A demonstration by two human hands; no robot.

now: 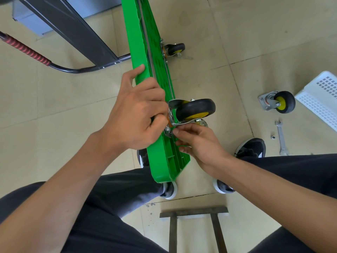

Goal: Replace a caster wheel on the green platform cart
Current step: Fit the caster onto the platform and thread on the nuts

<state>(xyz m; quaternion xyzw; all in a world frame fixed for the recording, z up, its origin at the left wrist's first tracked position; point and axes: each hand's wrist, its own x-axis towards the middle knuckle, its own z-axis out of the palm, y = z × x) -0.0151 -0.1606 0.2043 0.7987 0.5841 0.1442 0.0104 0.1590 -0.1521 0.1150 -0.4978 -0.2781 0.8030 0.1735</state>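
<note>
Your left hand [135,114] grips the upended green plastic platform cart [145,57]; just right of it, your right hand [198,141] pinches the mounting plate of the black-and-yellow caster wheel [196,109].

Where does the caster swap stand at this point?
Done, apparently: a loose caster lies on the floor, likely the old one. In hand: the left hand grips the green cart on its edge while the right hand fingers the mounted caster at its plate. Left: the nut and wrench on the floor suggest tightening remains.
</note>
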